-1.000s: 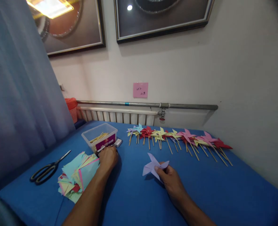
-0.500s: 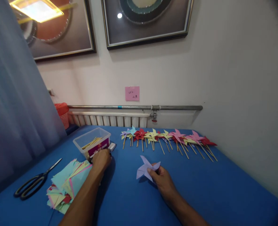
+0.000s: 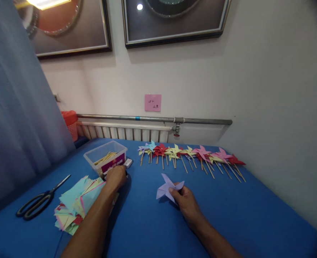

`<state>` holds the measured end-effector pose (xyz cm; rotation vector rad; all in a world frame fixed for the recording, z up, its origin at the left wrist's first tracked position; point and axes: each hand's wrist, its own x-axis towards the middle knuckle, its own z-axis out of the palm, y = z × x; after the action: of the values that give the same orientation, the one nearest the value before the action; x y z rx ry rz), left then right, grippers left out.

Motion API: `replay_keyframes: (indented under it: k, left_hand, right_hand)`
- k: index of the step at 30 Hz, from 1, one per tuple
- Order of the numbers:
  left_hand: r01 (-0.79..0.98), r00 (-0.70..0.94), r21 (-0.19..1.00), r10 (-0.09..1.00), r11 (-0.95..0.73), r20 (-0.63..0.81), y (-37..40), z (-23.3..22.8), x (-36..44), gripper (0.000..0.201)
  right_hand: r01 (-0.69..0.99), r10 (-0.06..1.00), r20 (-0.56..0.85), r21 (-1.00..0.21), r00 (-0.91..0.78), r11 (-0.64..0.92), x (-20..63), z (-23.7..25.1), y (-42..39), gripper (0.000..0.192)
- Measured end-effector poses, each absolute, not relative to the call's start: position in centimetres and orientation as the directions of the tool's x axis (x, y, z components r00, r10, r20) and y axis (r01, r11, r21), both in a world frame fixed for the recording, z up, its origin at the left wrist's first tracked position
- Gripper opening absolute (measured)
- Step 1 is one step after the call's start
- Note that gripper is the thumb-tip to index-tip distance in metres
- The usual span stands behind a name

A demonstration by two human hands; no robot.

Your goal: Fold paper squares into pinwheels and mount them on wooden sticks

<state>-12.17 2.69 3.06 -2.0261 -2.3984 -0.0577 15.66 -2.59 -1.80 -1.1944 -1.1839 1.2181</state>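
A person sits at a table covered in blue cloth (image 3: pixel 147 229), both bare forearms reaching forward from the bottom of the view. Nearest, the right hand (image 3: pixel 186 202) pinches a lilac paper pinwheel head (image 3: pixel 168 187) between thumb and fingers, holding it just above the cloth near the middle of the table; no stick shows on it, so this one looks folded but not yet mounted. To the left, the left hand (image 3: pixel 115 177) rests knuckles-up with its fingers curled down at the front edge of a clear plastic box (image 3: pixel 105 159); whether it grips anything cannot be told. The box holds thin wooden sticks (image 3: pixel 105 158), and a small white object (image 3: pixel 128 163) lies just beside it. Just left of that forearm lies a loose pile of cut coloured paper squares (image 3: pixel 76 205), still unfolded, and farther left a pair of black-handled scissors (image 3: pixel 38 200). Beyond the hands, along the far side of the table, a long row of finished pinwheels on sticks (image 3: pixel 190 154) lies overlapping, in lilac, blue, red, yellow and pink. Judging by this, much work is done, one head awaits a stick, and plenty of paper is left. Behind are a radiator (image 3: pixel 126 132), a pipe, a pink note (image 3: pixel 153 102) and framed pictures on the wall.
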Motion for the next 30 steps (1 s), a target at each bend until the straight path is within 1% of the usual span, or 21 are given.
replay_keyframes:
  k: [7,14,19,23,30]
  left_hand:
    - [0.99,-0.139,0.029,0.99,0.139,0.004,3.3,2.9,-12.6,0.028]
    - [0.984,-0.178,0.031,0.984,0.178,0.003,3.0,3.1,-12.1,0.031]
    - [0.982,-0.183,0.064,0.981,0.179,0.066,2.2,3.9,-12.1,0.034]
    - [0.981,-0.187,0.073,0.979,0.181,0.086,2.1,4.0,-12.0,0.032]
    - [0.976,-0.204,0.087,0.978,0.2,0.038,2.2,4.1,-12.0,0.032]
  right_hand:
    - [-0.064,1.0,-0.03,-0.998,0.001,-0.03,15.6,-1.6,-2.6,0.037]
    - [-0.064,0.999,-0.052,-0.997,-0.003,-0.052,15.7,-1.4,-2.8,0.039]
    - [-0.061,0.998,-0.062,-0.996,-0.004,-0.062,15.7,-1.7,-2.7,0.042]
    - [-0.062,0.998,-0.057,-0.996,0.003,-0.057,15.7,-1.8,-2.7,0.042]
    - [-0.043,0.998,-0.067,-0.997,-0.015,-0.067,15.9,-1.8,-2.5,0.04]
